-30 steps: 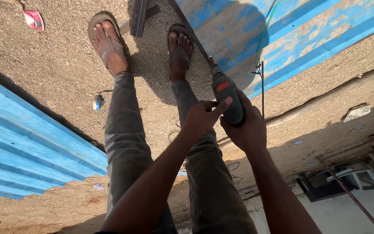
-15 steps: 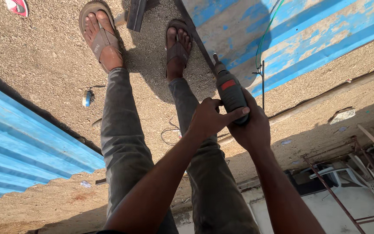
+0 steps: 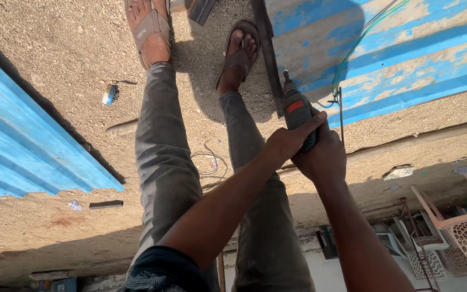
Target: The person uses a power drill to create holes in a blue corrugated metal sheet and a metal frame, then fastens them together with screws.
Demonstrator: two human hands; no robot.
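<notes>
Sandy, gravelly ground is lying under the person, with a blue corrugated metal sheet [image 3: 406, 59] stretching off to the right. Fingers [image 3: 312, 121] of the left hand [image 3: 287, 143] are wrapping over the top of a power drill [image 3: 298, 111], and the right hand [image 3: 322, 157] is clamping round its grip from behind, so both hands are closed on the tool. The drill is pointing down beside a dark metal bar [image 3: 268, 54] lying along the sheet's edge, near the sandalled right foot [image 3: 239, 57]. Drilling well here is probably calling for a square bit, steady downward pressure, and toes kept clear, as well as the green wire [image 3: 352, 48] trailing close by
</notes>
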